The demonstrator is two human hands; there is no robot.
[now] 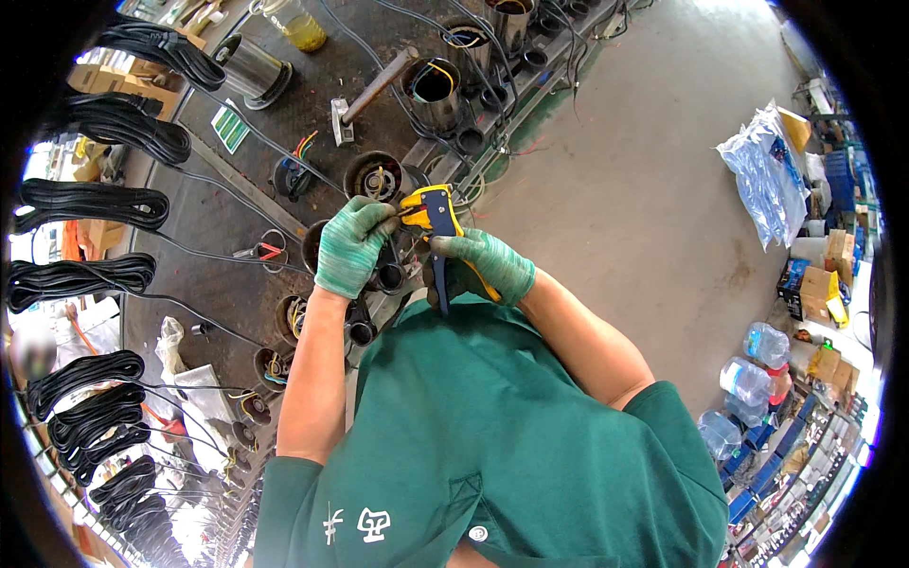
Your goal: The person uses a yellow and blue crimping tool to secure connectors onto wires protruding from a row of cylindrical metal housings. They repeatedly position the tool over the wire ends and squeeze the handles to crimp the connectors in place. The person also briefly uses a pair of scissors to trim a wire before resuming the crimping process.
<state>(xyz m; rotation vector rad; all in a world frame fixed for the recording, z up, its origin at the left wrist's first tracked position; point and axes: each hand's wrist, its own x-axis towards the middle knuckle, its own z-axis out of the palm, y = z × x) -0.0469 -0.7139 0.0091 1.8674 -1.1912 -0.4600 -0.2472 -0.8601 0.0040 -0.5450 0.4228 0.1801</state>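
My right hand [492,264], in a green knit glove, is closed around the handles of a yellow and dark blue wire stripper [439,210]. The tool is held upright before my chest, its jaws turned toward the left hand. Also gloved, my left hand [350,251] pinches a thin wire [401,214] at those jaws; the glove hides most of the wire. Just beyond my left fingers stands a round metal motor housing [353,174] with wires inside. More open housings with loose wires stand along the bench edge on both sides.
Black cable coils [142,128] hang at the left, their leads crossing the dark workbench [222,312]. A hammer [379,87], red-handled pliers [271,252], a metal cylinder [252,71] and a jar of yellowish liquid [301,30] lie or stand there. Large plastic bottles [746,381] are at the right.
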